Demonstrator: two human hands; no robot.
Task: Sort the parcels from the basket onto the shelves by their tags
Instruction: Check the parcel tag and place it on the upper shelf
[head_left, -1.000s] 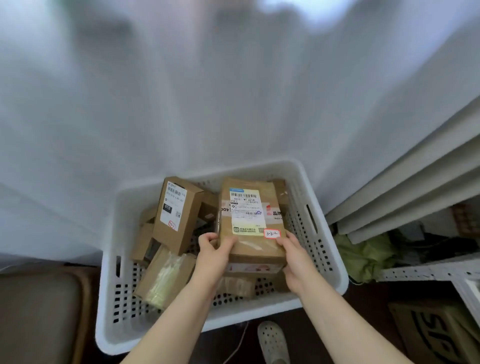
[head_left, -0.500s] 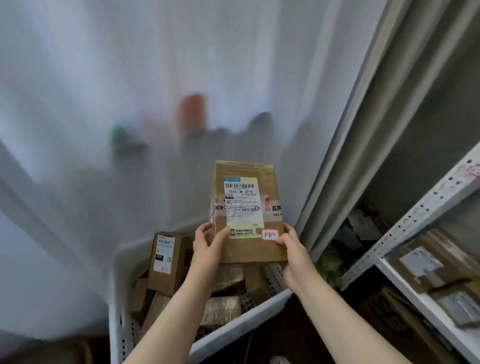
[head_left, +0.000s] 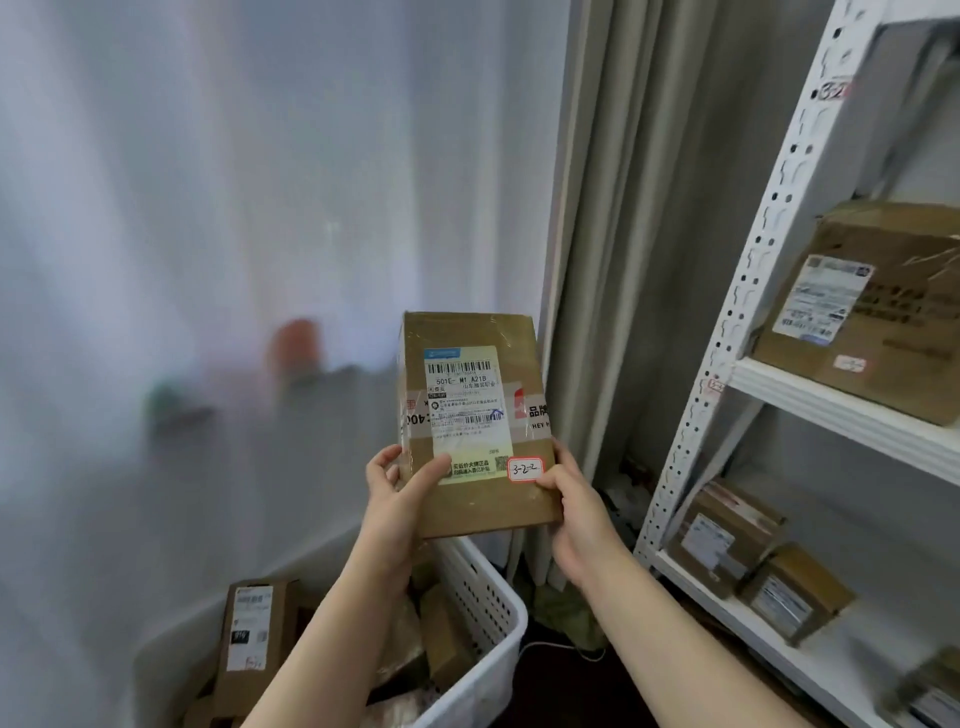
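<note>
The left hand (head_left: 400, 499) and right hand (head_left: 571, 514) grasp the parcel (head_left: 472, 415) by its lower corners, the right thumb beside the red-edged tag (head_left: 525, 469) marked 3-2-2. A second ago the parcel sat low in the basket (head_left: 488, 613). Now it is raised clear, left of the shelves (head_left: 831, 410), so finding its shelf likely follows.

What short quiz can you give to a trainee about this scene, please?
1. True or false: the left hand and the right hand both grip the parcel.
2. The red-edged tag on the parcel reads: A) 3-2-2 B) 1-4-1 C) 5-3-3.
3. Fill in: the white shelves stand to the ___ of the parcel.
Key: 1 true; 2 A; 3 right.
</note>
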